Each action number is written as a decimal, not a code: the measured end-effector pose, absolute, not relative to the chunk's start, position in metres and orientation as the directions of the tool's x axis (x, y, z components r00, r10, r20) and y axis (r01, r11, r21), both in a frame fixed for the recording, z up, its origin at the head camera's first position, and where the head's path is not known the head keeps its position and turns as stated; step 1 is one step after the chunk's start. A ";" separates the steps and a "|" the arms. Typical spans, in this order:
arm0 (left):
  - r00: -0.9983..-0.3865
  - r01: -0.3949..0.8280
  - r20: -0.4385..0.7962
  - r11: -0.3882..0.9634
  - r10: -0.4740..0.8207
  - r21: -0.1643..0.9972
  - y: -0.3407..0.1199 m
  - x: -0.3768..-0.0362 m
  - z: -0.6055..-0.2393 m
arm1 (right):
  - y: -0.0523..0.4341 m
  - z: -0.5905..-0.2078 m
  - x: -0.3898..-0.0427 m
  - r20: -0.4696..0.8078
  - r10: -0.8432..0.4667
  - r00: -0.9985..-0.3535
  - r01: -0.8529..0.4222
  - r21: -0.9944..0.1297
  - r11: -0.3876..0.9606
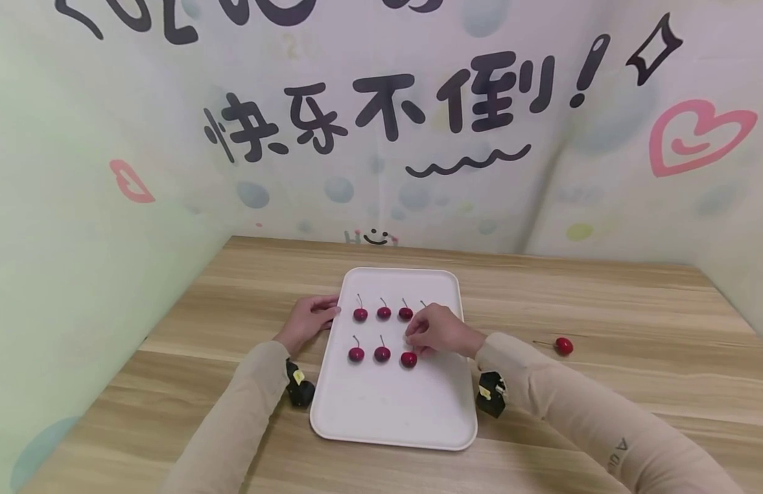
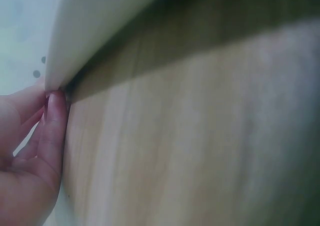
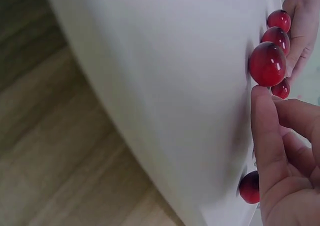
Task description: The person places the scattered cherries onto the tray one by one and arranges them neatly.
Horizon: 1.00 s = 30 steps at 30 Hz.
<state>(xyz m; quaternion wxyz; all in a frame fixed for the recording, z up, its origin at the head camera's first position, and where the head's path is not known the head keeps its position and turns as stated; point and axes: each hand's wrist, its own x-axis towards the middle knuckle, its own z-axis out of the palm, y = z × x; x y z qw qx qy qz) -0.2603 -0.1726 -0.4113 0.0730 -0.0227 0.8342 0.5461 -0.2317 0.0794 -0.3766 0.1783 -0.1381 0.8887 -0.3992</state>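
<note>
A white tray lies on the table, bearing two rows of dark red cherries with stems. My left hand grips the tray's left edge, thumb and fingers meeting at the rim in the left wrist view. Over the tray, my right hand pinches a cherry by its stem side; the stem itself is hidden by the fingers. This cherry sits at the right end of the front row, beside a second cherry and a third. In the right wrist view, a fingertip touches the cherry.
The back row holds several cherries, among them one at its left end, a cherry; the rightmost is mostly behind my right hand. A loose cherry lies on the wooden table right of the tray. A printed cloth hangs behind.
</note>
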 end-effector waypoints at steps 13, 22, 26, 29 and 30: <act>-0.988 -0.124 -0.153 0.398 0.040 0.909 -0.173 -0.259 -0.409 | 0.078 -0.379 -0.232 -0.236 -0.350 -0.907 -0.064 -0.742 0.667; -0.988 -0.114 -0.146 0.397 0.051 0.911 -0.172 -0.259 -0.409 | 0.077 -0.382 -0.233 -0.236 -0.348 -0.907 -0.066 -0.737 0.673; -0.988 -0.114 -0.145 0.393 0.050 0.913 -0.173 -0.259 -0.409 | 0.076 -0.381 -0.233 -0.226 -0.347 -0.910 -0.079 -0.728 0.681; -0.988 -0.117 -0.147 0.397 0.045 0.910 -0.172 -0.259 -0.409 | 0.075 -0.380 -0.232 -0.221 -0.348 -0.911 -0.086 -0.724 0.684; -0.988 -0.119 -0.148 0.399 0.043 0.909 -0.172 -0.259 -0.409 | 0.075 -0.380 -0.232 -0.221 -0.348 -0.911 -0.087 -0.723 0.686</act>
